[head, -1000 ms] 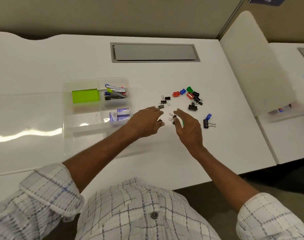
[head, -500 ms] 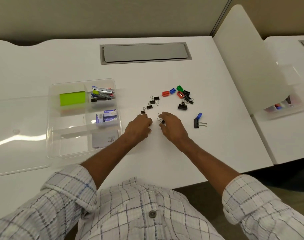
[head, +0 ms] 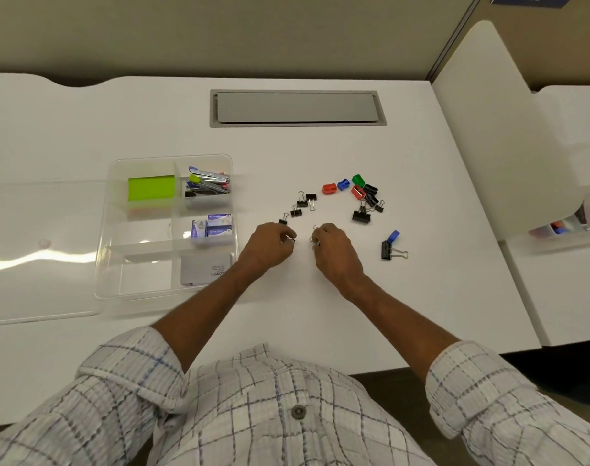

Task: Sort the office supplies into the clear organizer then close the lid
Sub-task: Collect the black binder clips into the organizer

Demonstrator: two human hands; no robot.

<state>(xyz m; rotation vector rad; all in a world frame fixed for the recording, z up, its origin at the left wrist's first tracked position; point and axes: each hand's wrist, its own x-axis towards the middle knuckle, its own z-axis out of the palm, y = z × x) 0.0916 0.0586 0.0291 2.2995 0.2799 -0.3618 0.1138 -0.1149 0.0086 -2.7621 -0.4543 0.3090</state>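
**Plastic, steel and cotton check**

The bench (head: 119, 122) is smooth white laminate with a soft sheen. The organizer (head: 142, 294) is clear glossy plastic, its lid (head: 35, 250) catching glare. The binder clips (head: 361, 215) have matt black bodies and shiny wire handles. The shirt sleeve (head: 129, 375) is woven checked cloth.

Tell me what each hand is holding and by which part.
Left hand and right hand each pinch a small binder clip; which part is gripped cannot be told.
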